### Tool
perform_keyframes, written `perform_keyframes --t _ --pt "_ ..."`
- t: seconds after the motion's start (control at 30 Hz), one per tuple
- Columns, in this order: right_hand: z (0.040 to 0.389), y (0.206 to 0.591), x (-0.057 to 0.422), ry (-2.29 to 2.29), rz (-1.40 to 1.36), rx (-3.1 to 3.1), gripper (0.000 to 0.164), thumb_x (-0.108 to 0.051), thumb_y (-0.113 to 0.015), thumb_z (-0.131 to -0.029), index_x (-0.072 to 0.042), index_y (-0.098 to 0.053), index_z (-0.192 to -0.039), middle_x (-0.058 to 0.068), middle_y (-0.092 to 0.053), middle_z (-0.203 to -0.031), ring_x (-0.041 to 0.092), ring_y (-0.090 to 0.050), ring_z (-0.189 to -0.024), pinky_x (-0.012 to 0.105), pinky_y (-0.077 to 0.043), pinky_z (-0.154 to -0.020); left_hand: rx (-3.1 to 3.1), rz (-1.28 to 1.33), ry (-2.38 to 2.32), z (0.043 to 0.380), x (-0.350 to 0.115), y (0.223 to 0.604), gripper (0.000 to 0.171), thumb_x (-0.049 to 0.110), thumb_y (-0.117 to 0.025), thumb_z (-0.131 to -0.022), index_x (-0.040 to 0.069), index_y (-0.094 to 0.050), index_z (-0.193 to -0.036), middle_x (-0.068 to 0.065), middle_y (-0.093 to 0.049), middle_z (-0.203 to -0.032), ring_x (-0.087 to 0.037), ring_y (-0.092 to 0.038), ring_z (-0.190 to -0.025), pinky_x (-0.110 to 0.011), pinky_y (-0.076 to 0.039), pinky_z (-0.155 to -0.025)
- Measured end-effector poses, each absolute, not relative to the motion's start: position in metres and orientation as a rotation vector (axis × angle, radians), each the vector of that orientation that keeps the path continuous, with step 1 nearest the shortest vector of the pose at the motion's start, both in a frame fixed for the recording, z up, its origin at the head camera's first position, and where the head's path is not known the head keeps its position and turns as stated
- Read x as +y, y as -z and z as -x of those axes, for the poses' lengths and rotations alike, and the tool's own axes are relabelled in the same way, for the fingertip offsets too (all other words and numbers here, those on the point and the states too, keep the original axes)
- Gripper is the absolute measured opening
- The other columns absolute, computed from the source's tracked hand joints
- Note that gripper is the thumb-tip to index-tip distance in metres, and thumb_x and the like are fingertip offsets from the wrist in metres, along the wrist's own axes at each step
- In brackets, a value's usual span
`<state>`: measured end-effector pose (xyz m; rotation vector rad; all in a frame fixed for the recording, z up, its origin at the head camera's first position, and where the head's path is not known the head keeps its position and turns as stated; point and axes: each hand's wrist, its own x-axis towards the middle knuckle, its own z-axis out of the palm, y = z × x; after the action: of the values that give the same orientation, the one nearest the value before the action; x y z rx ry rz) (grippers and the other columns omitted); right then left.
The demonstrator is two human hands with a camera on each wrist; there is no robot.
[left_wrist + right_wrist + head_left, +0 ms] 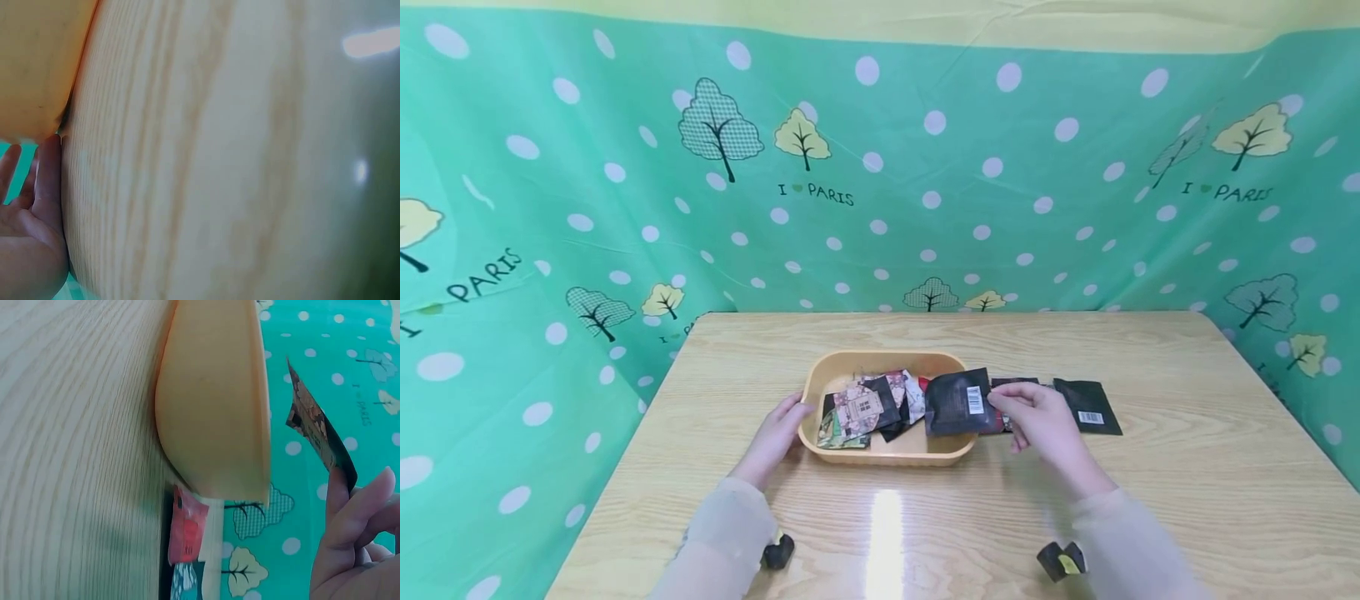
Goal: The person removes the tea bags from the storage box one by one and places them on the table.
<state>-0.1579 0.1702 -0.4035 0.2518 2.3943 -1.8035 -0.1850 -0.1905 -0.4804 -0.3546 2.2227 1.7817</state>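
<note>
A yellow-orange plastic basin (891, 457) stands on the table with several printed sachets (859, 408) piled in its left and middle part. My left hand (779, 433) touches the basin's left end, with its fingers fairly straight against the wall in the left wrist view. Between thumb and forefinger, my right hand (1043, 421) pinches a black sachet (951, 404) by its edge, raised over the basin's right end. The sachet's barcode label faces up, and its patterned underside shows in the right wrist view.
Right of the basin lie another black sachet (1086, 406) with a barcode and a red sachet (187, 528), partly hidden in the head view by my right hand. The wooden table (1195, 467) ends at a green patterned cloth (925, 167) behind.
</note>
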Motion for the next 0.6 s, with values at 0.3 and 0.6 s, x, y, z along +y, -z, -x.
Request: perform_keyframes --t 0.3,0.6 --pt "0.147 0.403 0.194 1.808 -0.25 2.394 0.035 -0.017 -0.062 -0.097 0.008 -0.058 -0.12 -0.009 -0.065 -0.076 0.005 -0.039 -0.044 0.025 -0.052 -0.047 2.231 0.35 -1.775 0.184 -0.192 0.479 0.064 0.037 -0.048 -0.099 0.009 -0.031 -0.154 -0.021 -0.046 -0.151 -0.035 -0.053 -0.132 -0.047 -0.038 -0.117" --pt "0.136 0.415 0.218 1.72 -0.262 2.406 0.038 -0.019 -0.06 -0.098 0.009 -0.056 -0.124 -0.009 -0.068 -0.084 0.005 -0.038 -0.046 0.027 -0.052 -0.049 2.231 0.341 -1.76 0.181 -0.192 0.478 0.066 0.041 -0.048 -0.098 0.011 -0.032 -0.154 -0.02 -0.047 -0.15 -0.034 -0.053 -0.132 -0.049 -0.035 -0.118"
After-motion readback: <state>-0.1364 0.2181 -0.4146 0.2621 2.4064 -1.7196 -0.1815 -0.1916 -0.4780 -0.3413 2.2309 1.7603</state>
